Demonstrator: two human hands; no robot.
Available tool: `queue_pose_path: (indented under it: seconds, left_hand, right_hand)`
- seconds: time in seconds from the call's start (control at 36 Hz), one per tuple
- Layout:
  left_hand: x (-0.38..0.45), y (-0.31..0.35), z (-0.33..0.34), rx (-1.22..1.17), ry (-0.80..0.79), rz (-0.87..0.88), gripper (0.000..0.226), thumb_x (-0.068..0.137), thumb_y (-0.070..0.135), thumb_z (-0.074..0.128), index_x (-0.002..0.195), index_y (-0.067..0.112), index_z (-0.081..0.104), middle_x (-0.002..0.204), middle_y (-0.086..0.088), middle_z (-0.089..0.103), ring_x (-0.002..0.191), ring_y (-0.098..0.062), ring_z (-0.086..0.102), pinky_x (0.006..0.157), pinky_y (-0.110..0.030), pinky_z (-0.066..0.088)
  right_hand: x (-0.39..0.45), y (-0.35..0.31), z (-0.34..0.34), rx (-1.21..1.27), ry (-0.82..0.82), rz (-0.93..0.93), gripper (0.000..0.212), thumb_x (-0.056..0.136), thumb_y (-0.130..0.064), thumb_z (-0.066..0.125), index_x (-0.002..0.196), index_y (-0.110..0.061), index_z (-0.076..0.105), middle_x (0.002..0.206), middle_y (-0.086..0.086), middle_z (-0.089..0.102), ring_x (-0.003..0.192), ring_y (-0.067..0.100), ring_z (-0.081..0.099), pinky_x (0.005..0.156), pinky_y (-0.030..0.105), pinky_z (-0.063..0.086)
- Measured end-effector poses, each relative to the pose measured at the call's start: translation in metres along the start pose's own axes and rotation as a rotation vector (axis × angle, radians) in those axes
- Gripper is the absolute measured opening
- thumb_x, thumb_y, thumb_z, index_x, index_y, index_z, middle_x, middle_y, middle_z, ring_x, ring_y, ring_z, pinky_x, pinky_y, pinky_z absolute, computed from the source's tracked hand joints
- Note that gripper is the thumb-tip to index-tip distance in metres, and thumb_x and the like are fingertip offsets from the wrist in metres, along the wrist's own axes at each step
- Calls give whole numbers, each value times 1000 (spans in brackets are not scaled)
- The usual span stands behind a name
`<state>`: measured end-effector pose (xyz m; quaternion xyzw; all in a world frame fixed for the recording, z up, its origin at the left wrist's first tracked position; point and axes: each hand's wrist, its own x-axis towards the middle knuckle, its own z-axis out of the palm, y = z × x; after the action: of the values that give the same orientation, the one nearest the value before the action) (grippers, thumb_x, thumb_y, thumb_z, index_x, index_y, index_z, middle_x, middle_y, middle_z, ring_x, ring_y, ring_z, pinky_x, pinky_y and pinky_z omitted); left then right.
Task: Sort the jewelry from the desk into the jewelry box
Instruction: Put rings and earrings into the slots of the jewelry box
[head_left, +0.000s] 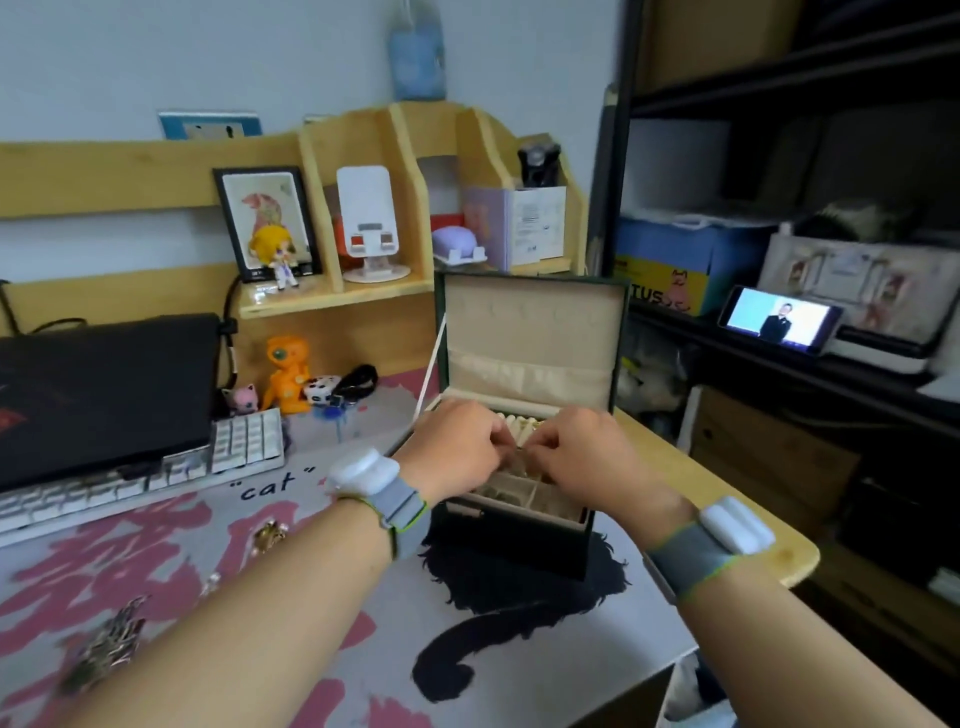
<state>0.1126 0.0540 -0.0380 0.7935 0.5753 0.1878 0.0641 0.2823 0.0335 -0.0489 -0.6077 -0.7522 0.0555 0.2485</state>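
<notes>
A dark green jewelry box (511, 540) stands on the desk mat with its lid up and its cream lining showing. Both hands are over its open top. My left hand (457, 449) and my right hand (576, 454) meet fingertip to fingertip above the ring rolls and pinch a small piece of jewelry (521, 451) between them; it is blurred and mostly hidden by the fingers. Gold jewelry lies on the mat at the left: a small piece (270, 535), a tiny one (212, 581) and a larger cluster (111, 642).
A white keyboard (156, 475) and a black laptop (98, 395) sit at the left. Figurines (284, 374) stand by the wooden shelf (363, 218). A phone (779, 319) plays video on the black rack at the right. The desk's edge (800, 561) lies just right of the box.
</notes>
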Motion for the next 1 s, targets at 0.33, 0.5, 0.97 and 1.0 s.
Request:
queue_pose_path:
  seconds: [0.33,0.5,0.97,1.0]
  left_hand:
    - [-49,-76,-28,-161,-25,-392,24,102,18,52,96,5,72,107,-15,72,104,-31,65,79,-30,48]
    - [-55,-76,-41,-193,-137,-462,19,93,0,53,91,-6,71,84,-19,68,76,-30,67,62,-31,50]
    - [-133,-134,-99,-455,11,-592,18,99,13,58,98,1,72,81,-12,74,68,-19,66,62,-29,52]
    - [-144,-148,-101,-419,80,-617,19,98,13,58,94,3,74,81,-12,76,68,-18,67,63,-29,52]
  right_hand:
    - [-39,7,-10,346,-3,445,3,95,-11,52,93,-10,52,94,7,56,89,30,59,72,37,47]
    - [-30,8,1,298,-14,420,20,91,-8,50,101,-12,67,100,12,69,93,34,62,76,41,54]
    - [-4,-64,25,-1,178,40,38,92,-2,52,129,-2,61,125,24,62,119,42,53,101,44,39]
    - [-10,-83,36,29,232,-61,38,94,-4,53,131,-1,61,126,24,62,119,42,52,102,44,37]
